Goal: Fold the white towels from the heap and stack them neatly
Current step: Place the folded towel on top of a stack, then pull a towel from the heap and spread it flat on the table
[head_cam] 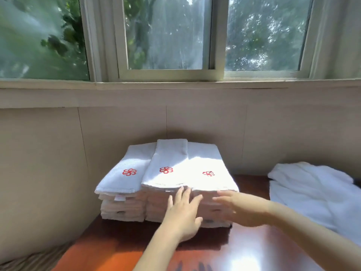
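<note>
Folded white towels with red flower emblems form side-by-side stacks (166, 173) at the back of the red-brown table (244, 251), against the wall. My left hand (183, 214) is flat with straight fingers against the front of the middle stack. My right hand (240, 208), blurred, reaches in from the right with fingers stretched out at the front of the right stack. Neither hand holds anything. A heap of unfolded white towels (312, 194) lies at the right side of the table.
A beige wall panel (121, 130) and a window sill (175, 85) rise right behind the stacks. Left of the table lies striped fabric (33, 261). Bare glossy tabletop stretches in front of the stacks.
</note>
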Motion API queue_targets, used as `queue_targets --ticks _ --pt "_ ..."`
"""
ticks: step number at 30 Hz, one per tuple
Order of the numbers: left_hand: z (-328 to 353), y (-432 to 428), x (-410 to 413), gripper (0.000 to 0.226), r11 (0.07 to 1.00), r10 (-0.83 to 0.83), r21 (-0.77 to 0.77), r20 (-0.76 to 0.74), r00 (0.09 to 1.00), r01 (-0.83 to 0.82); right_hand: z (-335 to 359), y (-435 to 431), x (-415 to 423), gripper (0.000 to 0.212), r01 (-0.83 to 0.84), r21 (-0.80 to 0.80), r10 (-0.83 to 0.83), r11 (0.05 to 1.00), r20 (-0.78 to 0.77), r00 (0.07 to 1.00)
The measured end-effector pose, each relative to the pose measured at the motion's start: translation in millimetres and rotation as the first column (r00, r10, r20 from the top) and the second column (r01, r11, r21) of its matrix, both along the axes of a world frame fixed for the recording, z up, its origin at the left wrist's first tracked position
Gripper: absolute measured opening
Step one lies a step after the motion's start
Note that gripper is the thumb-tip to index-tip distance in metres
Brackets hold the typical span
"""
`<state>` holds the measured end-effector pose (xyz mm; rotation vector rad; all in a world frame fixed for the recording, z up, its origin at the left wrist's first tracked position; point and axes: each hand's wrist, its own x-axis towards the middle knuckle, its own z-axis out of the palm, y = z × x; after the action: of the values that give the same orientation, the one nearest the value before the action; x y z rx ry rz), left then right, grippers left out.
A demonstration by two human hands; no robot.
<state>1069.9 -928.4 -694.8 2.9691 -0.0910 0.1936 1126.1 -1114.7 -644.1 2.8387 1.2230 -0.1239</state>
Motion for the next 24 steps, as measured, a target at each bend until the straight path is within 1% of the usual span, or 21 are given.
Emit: queue_targets --ticks 2,5,8,10,13,14,16,17,19,20,22,23,24 --pt "-4.8 -25.6 -6.2 0.060 0.998 -0.068 0.006 -0.020 0.998 0.068 -5.9 -44.9 -4.5 0.049 0.101 0.047 -0.098 0.994 -0.056 0.994" --pt "-12.2 -63.9 -8.7 0.054 0.991 -0.134 -0.009 -0.030 0.991 0.134 -23.6 -120.7 -4.9 0.044 0.285 0.018 -0.280 0.958 -0.134 0.950" --pt "-19.5 -109.5 -1.0 0.052 0.980 -0.197 -0.028 -0.041 0.980 0.196 -47.3 -198.4 -4.9 0.041 0.429 0.015 -0.423 0.903 -0.144 0.895" --pt "-26.1 -146.6 8.0 0.051 0.966 -0.256 -0.045 -0.075 0.964 0.254 -65.6 -244.1 -6.4 0.043 0.526 0.041 -0.519 0.849 -0.119 0.847" --pt "-35.6 -208.6 26.8 0.053 0.936 -0.350 -0.070 -0.136 0.927 0.344 -91.5 -299.7 -2.3 0.054 0.659 0.086 -0.663 0.747 0.021 0.748" --pt "-38.3 -229.6 33.4 0.054 0.925 -0.380 -0.081 -0.150 0.913 0.372 -99.2 -314.2 0.0 0.059 0.693 0.105 -0.699 0.714 0.041 0.714" --pt "-43.5 -271.5 47.0 0.056 0.897 -0.441 -0.104 -0.152 0.885 0.429 -113.8 -339.1 4.5 0.063 0.728 0.160 -0.739 0.667 0.012 0.674" --pt "-46.3 -292.5 53.5 0.057 0.881 -0.472 -0.122 -0.144 0.870 0.458 -121.5 -350.3 7.0 0.059 0.733 0.182 -0.741 0.655 -0.033 0.670" --pt "-54.5 -331.1 64.3 0.060 0.849 -0.521 -0.185 -0.136 0.843 0.495 -136.6 -365.0 9.7 0.036 0.735 0.210 -0.733 0.644 -0.102 0.672" --pt "-60.5 -348.5 68.9 0.063 0.838 -0.530 -0.237 -0.144 0.836 0.491 -144.2 -369.0 9.7 0.029 0.736 0.241 -0.737 0.632 -0.107 0.668" --pt "-76.3 -377.1 76.5 0.069 0.837 -0.497 -0.355 -0.173 0.850 0.416 -159.4 -369.6 9.2 0.026 0.731 0.357 -0.755 0.582 -0.096 0.649" --pt "-84.3 -387.4 79.3 0.068 0.845 -0.457 -0.392 -0.178 0.872 0.363 -164.7 -366.8 8.7 0.023 0.719 0.405 -0.766 0.564 -0.069 0.640" --pt "-91.4 -394.3 81.5 0.062 0.859 -0.416 -0.393 -0.164 0.894 0.328 -168.4 -362.7 8.3 0.017 0.706 0.427 -0.772 0.565 -0.026 0.635"
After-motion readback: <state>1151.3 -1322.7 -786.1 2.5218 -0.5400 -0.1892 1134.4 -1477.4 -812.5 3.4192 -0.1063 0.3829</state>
